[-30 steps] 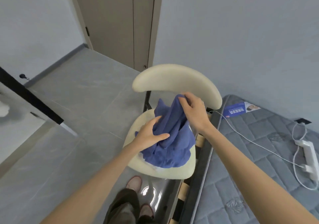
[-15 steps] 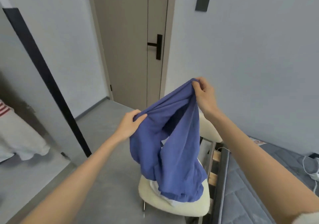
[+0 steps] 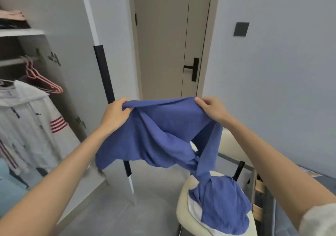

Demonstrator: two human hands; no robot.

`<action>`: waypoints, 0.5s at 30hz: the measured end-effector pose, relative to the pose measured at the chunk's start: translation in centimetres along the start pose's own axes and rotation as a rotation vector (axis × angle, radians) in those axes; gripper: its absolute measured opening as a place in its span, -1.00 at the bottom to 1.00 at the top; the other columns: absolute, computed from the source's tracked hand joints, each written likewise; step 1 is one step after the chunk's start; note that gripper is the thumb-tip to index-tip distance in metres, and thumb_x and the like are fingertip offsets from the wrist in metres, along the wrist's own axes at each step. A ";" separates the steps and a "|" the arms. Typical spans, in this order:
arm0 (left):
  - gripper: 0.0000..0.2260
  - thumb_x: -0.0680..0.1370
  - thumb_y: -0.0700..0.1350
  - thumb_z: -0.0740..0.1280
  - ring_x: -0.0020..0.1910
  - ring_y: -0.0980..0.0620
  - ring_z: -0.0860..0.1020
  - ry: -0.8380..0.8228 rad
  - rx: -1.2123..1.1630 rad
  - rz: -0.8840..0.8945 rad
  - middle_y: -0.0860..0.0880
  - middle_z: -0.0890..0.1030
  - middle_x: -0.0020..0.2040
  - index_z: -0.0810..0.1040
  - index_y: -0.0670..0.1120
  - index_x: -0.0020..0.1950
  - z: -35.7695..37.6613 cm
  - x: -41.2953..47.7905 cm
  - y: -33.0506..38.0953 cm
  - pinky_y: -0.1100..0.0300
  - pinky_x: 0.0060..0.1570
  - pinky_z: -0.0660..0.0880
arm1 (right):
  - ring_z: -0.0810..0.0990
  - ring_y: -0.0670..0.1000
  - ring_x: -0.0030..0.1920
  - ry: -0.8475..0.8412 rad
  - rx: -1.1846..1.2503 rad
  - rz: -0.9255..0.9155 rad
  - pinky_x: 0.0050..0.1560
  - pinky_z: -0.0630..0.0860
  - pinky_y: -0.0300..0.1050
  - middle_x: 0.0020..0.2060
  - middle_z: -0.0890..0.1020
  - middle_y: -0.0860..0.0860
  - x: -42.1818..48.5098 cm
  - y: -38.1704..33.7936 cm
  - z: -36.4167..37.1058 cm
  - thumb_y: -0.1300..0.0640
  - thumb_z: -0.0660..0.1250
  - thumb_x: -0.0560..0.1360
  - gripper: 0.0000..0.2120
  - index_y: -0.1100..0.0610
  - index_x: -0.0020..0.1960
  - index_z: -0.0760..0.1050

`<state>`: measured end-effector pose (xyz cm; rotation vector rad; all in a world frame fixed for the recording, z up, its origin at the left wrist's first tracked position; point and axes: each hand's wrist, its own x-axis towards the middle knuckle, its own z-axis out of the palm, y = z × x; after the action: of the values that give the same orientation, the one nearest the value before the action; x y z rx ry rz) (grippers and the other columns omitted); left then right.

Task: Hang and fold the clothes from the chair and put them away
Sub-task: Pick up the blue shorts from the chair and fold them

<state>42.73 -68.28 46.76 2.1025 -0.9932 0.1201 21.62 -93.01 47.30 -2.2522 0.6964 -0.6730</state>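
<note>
You now spread the shirt (image 3: 163, 126) wider, left grip (image 3: 114, 115) and right grip (image 3: 211, 108) clamped on its top edge. Its tail rests on the chair (image 3: 181, 214), nothing hung.

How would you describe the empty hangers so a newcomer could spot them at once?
Start at the open wardrobe on the left and find the rail under its shelf. The pink hangers hang there, right of the white jacket with red stripes. Alone on that rail, they carry no clothes.
</note>
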 end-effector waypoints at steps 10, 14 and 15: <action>-0.79 0.55 -0.15 0.19 -0.25 -0.01 0.45 -0.259 -0.158 -0.064 -0.08 0.53 -0.25 0.48 -0.20 -0.24 -2.9 0.1 2.7 0.14 -0.21 0.36 | 0.51 0.01 -0.03 -0.387 -0.251 0.003 -0.02 0.40 -0.16 -0.06 0.57 -0.05 -2.7 -0.7 4.3 -0.07 0.43 0.46 -0.66 0.13 0.09 0.52; -0.85 0.52 -0.18 0.21 -0.30 0.03 0.39 -0.386 -0.253 -0.149 -0.05 0.45 -0.30 0.45 -0.10 -0.25 -1.2 0.1 5.9 0.20 -0.29 0.31 | 0.50 -0.10 -0.12 -0.347 0.148 0.074 -0.14 0.39 -0.25 -0.06 0.54 -0.10 -4.6 -3.4 7.5 -0.05 0.50 0.39 -0.68 0.04 -0.01 0.44; -0.88 0.52 -0.20 0.21 -0.28 0.01 0.42 -0.402 -0.311 -0.201 -0.07 0.47 -0.28 0.49 -0.12 -0.20 -0.8 0.2 6.3 0.19 -0.27 0.34 | 0.48 -0.06 -0.18 -0.339 0.152 0.071 -0.16 0.39 -0.22 -0.14 0.53 -0.06 -5.0 -4.1 8.0 0.00 0.49 0.41 -0.72 0.06 -0.11 0.39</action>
<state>38.74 -70.27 51.28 1.9567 -0.9472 -0.5442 24.20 -83.70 43.84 -2.1190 0.5354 -0.2875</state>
